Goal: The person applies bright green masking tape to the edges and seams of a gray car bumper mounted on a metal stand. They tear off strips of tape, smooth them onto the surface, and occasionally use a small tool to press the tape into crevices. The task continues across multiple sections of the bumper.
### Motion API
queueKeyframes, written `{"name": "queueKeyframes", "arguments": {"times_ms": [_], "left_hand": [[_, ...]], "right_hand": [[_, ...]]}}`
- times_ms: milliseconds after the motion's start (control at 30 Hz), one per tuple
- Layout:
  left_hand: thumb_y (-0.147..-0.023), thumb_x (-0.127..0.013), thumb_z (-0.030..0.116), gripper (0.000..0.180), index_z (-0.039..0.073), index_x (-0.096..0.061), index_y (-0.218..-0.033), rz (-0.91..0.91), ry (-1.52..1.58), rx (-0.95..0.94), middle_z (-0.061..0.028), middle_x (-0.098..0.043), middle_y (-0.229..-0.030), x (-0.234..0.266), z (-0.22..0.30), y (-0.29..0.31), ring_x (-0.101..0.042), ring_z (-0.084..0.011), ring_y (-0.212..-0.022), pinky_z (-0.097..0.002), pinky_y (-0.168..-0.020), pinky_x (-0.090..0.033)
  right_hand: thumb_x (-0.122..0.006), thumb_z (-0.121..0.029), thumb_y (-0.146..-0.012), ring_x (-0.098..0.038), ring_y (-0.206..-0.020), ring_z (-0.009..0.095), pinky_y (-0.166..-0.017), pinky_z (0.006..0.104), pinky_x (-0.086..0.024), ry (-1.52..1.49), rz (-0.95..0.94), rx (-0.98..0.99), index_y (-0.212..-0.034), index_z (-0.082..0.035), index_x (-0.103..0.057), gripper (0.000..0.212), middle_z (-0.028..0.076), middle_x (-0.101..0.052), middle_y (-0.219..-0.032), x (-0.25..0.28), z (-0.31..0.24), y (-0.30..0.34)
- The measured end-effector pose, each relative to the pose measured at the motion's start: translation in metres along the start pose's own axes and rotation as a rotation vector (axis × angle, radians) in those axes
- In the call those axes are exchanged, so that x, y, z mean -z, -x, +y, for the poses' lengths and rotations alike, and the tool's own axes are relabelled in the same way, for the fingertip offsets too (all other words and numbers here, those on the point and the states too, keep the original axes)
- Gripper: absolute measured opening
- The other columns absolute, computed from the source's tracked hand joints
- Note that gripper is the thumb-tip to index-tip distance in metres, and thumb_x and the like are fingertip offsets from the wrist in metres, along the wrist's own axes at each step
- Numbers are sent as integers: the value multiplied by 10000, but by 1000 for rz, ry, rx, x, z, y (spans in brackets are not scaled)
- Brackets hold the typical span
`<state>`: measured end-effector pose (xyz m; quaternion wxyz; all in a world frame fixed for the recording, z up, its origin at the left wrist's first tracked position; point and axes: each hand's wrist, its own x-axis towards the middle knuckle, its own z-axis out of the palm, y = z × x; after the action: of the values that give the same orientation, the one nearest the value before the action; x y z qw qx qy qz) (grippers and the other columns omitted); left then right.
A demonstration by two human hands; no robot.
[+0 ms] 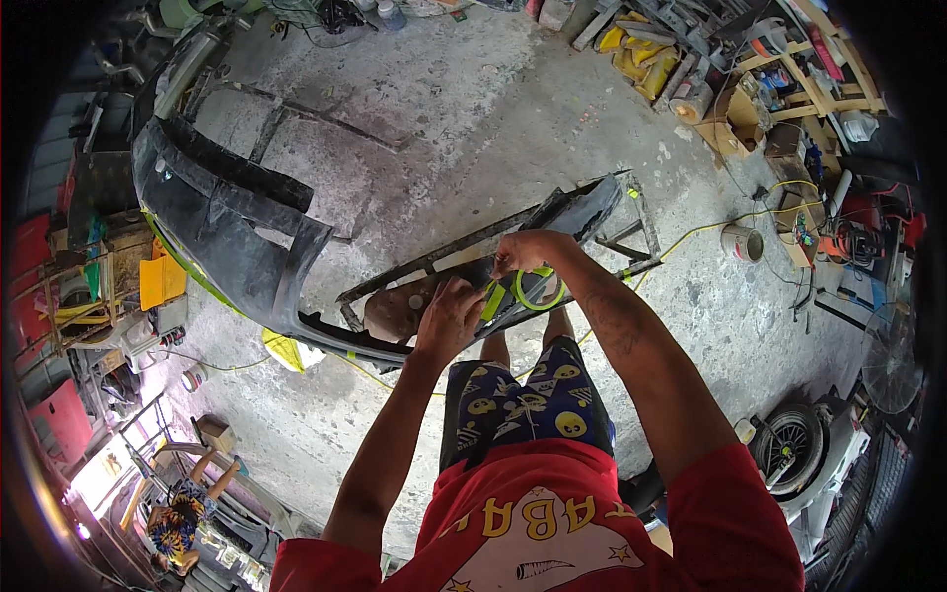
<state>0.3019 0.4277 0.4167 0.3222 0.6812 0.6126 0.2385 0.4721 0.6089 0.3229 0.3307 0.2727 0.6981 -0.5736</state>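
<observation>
Tape roll [539, 288] on edge — strip [493, 299] runs toward left hand [449, 316].

- a bare, stained concrete floor [473, 128] fills the middle of the workshop.
- a yellow cable [710, 227] trails across the floor toward the right.
- a small tin can [742, 243] stands on the floor beside that cable.
- wooden shelving [819, 79] at the upper right is crowded with tools and boxes.
- a spoked wheel [789, 439] lies at the lower right.
- a round fan [888, 365] sits at the far right edge.
- a yellow container [160, 278] rests on cluttered racks at the left.
- a yellow rag [284, 350] lies on the floor.
</observation>
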Motion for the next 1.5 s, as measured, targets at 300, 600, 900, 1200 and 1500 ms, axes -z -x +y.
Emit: {"name": "queueKeyframes", "arguments": {"times_ms": [300, 600, 900, 1200, 1500], "left_hand": [[-883, -700, 21, 309, 29, -615, -1180, 33, 33, 39, -183, -595, -1126, -6, 12, 7, -601, -383, -1040, -469, -900, -505], [-957, -700, 189, 220, -15, -699, -1036, 130, 345, 259, -177, -670, -1004, -35, -37, -2, -654, -301, -944, -387, -818, -512], [-976, -711, 381, 416, -34, -731, -993, -186, 693, 738, 7, -655, -855, 6, -3, -28, -543, -94, -775, -289, -726, -447], [-975, -700, 309, 296, 42, -714, -846, -309, 943, 818, 63, -576, -732, -20, -63, -19, -472, -61, -666, -279, -647, -375], [-929, -774, 202, 263, 26, -737, -1120, -366, 1134, 1035, -44, -740, -1023, -25, -70, -21, -678, -136, -919, -305, -851, -517]], "right_hand": [[-691, -366, -937, -560, -631, 188, -583, 375, -465, -28, -28, -34, -1151, -216, -750, 268, 61, -652, -745, 2, -2, 3], [-689, -365, -895, -550, -610, 191, -570, 359, -462, -52, -37, 2, -1158, -183, -743, 325, 62, -633, -721, 8, -14, 8], [-662, -308, -917, -532, -580, 177, -543, 359, -435, -10, -42, -55, -1178, -183, -727, 297, 41, -615, -692, 4, -8, 6], [-666, -313, -928, -519, -561, 169, -541, 355, -427, 46, -83, -77, -1153, -209, -727, 255, 36, -606, -696, 10, -21, 8], [-729, -403, -916, -594, -670, 194, -614, 361, -488, 10, -36, -30, -1190, -208, -740, 336, 60, -661, -778, 8, -20, 8]]}}
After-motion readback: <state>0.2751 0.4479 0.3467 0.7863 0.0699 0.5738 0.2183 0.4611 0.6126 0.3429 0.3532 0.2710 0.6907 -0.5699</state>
